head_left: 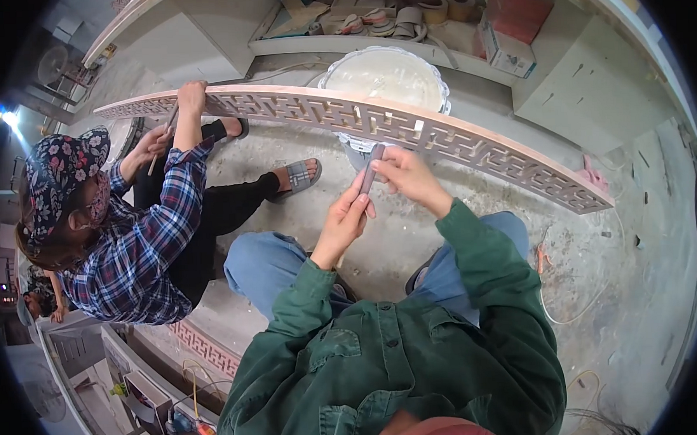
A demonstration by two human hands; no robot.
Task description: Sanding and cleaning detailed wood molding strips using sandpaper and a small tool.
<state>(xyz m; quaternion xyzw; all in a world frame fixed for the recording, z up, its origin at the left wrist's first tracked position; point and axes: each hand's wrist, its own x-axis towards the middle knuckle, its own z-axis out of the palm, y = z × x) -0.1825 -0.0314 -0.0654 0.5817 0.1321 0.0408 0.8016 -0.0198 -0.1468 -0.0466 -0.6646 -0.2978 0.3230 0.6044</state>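
Observation:
Between my hands is a narrow grey-brown strip (373, 168) that looks like folded sandpaper, tilted with its top toward the panel. My left hand (346, 220) is closed round its lower end, thumb along the strip. The fingers of my right hand (407, 179) pinch its upper part. Just beyond my hands, a long wooden fretwork panel (312, 104) with a cut-out lattice stands on edge, running from far left to near right. Behind it is a round white tub (393, 79), its top seen above the panel's edge.
At left, a co-worker in a plaid shirt (143, 242) sits with one hand on the panel and a thin stick in the other. Cabinets with a cluttered shelf (310, 44) line the far side. Another fretwork piece (202, 344) lies lower left. A cable (559, 317) runs over the floor at right.

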